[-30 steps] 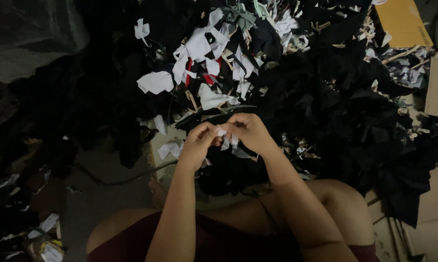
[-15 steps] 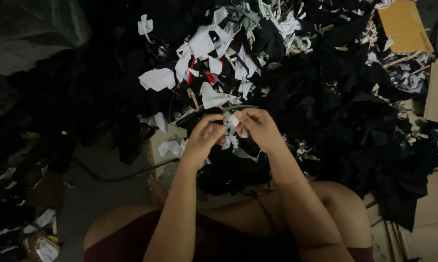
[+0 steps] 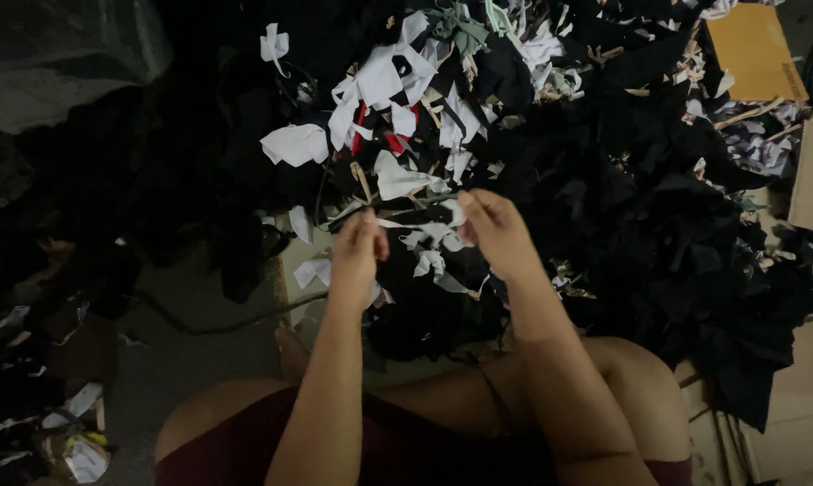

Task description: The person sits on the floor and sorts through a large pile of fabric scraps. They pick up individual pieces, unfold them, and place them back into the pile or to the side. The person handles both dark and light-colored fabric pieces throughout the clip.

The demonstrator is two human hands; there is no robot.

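Dim floor (image 3: 199, 360), heaped with a pile of black fabric scraps (image 3: 659, 225) and white offcuts (image 3: 379, 90); orange cardboard sheet (image 3: 753, 49) at the far right corner. Your left hand (image 3: 360, 247): fingers pressed together, pinching one end of a thin pale cloth strip (image 3: 415, 222). Your right hand (image 3: 496, 229): grip likewise closed on the strip's other end. Strip sits stretched between both hands, just above the scrap pile, in front of your knees.

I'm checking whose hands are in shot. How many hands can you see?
2. The left hand and the right hand are both at frame centre, above the knees, pinching a white fabric strip stretched between them over the scrap pile. No others show; the dark edges could hide some.
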